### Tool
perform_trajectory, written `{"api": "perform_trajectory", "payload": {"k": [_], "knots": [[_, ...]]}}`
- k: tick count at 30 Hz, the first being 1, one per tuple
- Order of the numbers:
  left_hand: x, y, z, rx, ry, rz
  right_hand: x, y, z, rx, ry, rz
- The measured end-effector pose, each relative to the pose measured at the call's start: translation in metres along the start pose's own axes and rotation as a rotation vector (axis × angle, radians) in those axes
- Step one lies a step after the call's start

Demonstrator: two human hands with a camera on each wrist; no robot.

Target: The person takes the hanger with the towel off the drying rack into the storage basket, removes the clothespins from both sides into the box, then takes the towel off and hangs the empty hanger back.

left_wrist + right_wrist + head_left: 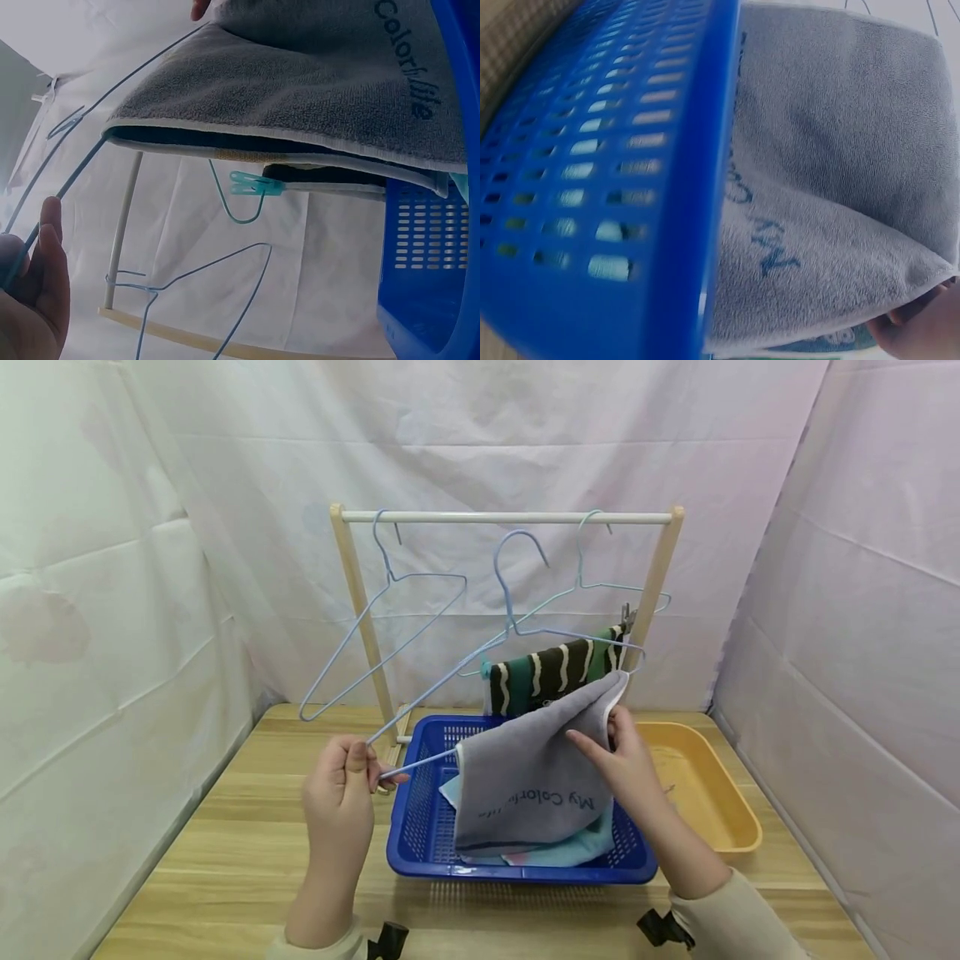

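My left hand (pixel 347 777) grips the left corner of a blue wire hanger (pixel 442 681), whose hook points up in front of the rack. A grey towel (pixel 525 768) with dark lettering is draped over the hanger's lower bar, its folded edge slanting up to the right. At the towel's upper right corner, my right hand (pixel 626 760) pinches the white-trimmed edge between thumb and fingers. In the left wrist view the bar runs into the fold of the towel (pixel 300 97). The towel hangs over a blue basket (pixel 420 860) with light blue cloth (pixel 577 852) in it.
Behind stands a rack with a white rail (pixel 487 517) and wooden posts. An unloaded blue hanger (pixel 352 635) hangs at its left; a mint hanger (pixel 580 556) at its right carries a striped towel (pixel 555 672) held by clips. A yellow tray (pixel 705 785) sits right of the basket.
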State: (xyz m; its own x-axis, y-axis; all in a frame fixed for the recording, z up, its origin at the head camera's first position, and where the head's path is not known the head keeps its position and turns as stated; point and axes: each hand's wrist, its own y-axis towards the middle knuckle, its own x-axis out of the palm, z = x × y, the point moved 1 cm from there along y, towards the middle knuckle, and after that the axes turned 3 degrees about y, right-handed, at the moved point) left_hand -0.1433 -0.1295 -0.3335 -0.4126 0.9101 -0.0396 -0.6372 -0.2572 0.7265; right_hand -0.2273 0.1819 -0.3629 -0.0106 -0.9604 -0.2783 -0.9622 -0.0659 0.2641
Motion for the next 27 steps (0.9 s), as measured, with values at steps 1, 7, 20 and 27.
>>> {"api": "perform_trajectory", "payload": {"k": [1, 7, 20, 27], "knots": [[0.001, -0.001, 0.001, -0.011, -0.011, -0.019, 0.001, 0.0, 0.0, 0.001, 0.006, 0.004], [0.002, -0.004, 0.007, -0.146, -0.092, -0.156, 0.008, 0.002, -0.003, 0.006, 0.021, 0.021], [0.008, -0.008, 0.011, -0.217, -0.185, -0.197, 0.027, 0.001, -0.016, 0.092, 0.083, 0.065], [0.012, -0.01, 0.012, -0.249, -0.122, -0.164, 0.037, 0.0, -0.018, 0.051, 0.198, 0.064]]}}
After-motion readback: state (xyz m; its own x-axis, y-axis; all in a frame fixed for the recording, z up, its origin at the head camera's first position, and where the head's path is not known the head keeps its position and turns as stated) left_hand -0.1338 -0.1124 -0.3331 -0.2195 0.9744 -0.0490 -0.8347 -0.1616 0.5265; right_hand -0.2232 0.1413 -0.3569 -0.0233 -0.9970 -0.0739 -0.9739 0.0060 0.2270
